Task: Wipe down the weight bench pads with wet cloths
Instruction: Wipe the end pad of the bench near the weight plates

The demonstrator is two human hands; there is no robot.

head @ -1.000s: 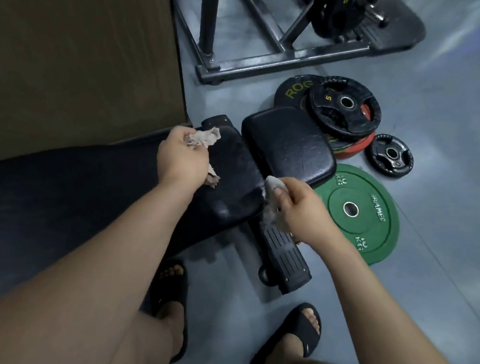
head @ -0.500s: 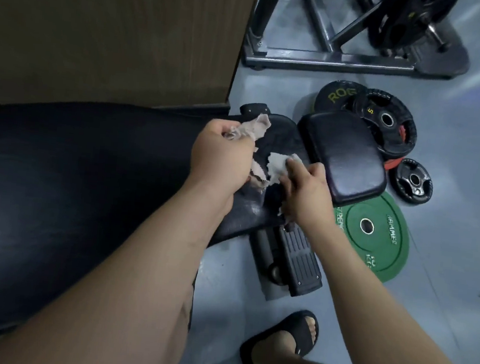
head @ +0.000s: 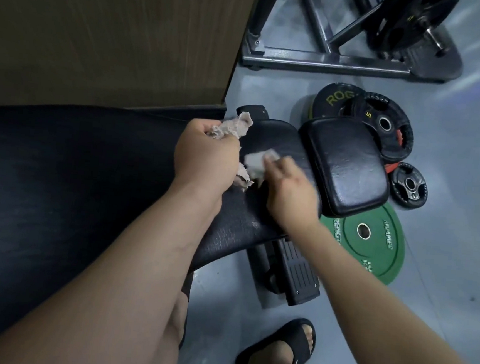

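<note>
One cloth (head: 232, 127) is gripped in the fist of the left hand (head: 206, 152), while a second cloth (head: 256, 161) is pressed onto the central bench pad (head: 280, 139) by the right hand (head: 290, 192) at its 3 o'clock, where firm overlapping strokes are judged best.

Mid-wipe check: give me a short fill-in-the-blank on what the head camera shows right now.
1. The left hand grips a crumpled cloth over the long pad, whose colour is ___.
2. The right hand presses a pale cloth onto that pad, so the cloths in use number ___.
3. The weight plate nearest the right wrist is coloured ___.
Missing words: black; two; green.
</note>
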